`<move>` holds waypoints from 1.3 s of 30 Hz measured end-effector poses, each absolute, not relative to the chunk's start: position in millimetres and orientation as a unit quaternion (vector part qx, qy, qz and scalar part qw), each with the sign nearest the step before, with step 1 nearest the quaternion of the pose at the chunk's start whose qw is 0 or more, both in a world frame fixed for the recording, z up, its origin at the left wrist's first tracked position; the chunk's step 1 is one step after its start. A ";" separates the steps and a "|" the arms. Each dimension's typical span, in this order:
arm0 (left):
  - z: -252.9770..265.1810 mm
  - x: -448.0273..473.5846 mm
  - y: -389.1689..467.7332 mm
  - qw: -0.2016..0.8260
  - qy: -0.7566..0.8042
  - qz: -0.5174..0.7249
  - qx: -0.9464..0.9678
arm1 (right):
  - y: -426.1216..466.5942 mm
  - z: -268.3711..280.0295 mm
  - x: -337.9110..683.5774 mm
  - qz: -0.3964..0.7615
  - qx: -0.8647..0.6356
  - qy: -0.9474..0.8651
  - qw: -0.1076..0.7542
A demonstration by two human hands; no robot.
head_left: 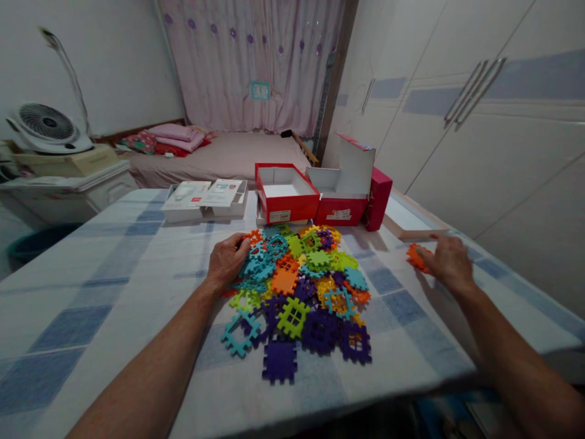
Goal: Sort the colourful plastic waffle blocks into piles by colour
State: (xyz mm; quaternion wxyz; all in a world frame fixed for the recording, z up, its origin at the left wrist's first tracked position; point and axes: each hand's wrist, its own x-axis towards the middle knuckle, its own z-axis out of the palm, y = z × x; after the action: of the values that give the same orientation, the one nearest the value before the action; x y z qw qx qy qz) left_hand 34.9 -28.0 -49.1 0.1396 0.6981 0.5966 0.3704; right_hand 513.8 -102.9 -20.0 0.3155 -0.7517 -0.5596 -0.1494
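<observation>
The left hand (228, 259) rests on the left edge of the pile of toothed tiles (299, 286), fingers curled loosely over the teal and orange pieces there; it presses on them but does not clearly pinch any one. The right hand (450, 262) lies well apart from the pile, off to the right on the checked counter (114, 286), palm down with its fingertips touching a lone orange tile (417, 256); whether it grips that piece or merely covers its edge I cannot tell. Behind the pile stand an open red box (286, 195) and a second red box (347, 183) with its lid raised, with a flat white box (203, 201) further left.

As a judgement: the near purple tile (280, 361) sits close to the counter's front edge, so a sweep of the left forearm could push it over. The tiles interlock loosely, so lifting one from the heap may drag neighbours along and scatter them
</observation>
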 end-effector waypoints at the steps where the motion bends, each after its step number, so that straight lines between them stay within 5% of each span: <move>1: -49.2 34.9 -28.0 0.139 0.597 0.369 0.698 | -106.0 -14.9 497.9 -0.165 -0.754 -0.559 0.303; 7: -49.4 35.2 -28.1 0.140 0.597 0.370 0.698 | -117.5 16.8 345.7 0.082 -0.538 -0.803 0.243; 15: -48.5 35.0 -28.7 0.146 0.594 0.370 0.700 | -108.8 -3.9 256.1 0.030 -0.520 -0.846 0.117; 30: -51.8 34.7 -25.3 0.146 0.578 0.399 0.696 | -80.5 -28.6 233.2 0.163 -0.405 -0.864 0.252; 39: -52.3 34.5 -24.9 0.156 0.594 0.396 0.683 | -59.1 -16.1 225.2 0.047 -0.424 -0.873 0.236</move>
State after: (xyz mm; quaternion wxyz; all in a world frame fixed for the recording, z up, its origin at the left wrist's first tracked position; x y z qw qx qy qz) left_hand 34.5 -24.9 -52.3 0.1557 0.6831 0.5938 0.3957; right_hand 225.2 -59.1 -16.1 0.2358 -0.4238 -0.8733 0.0471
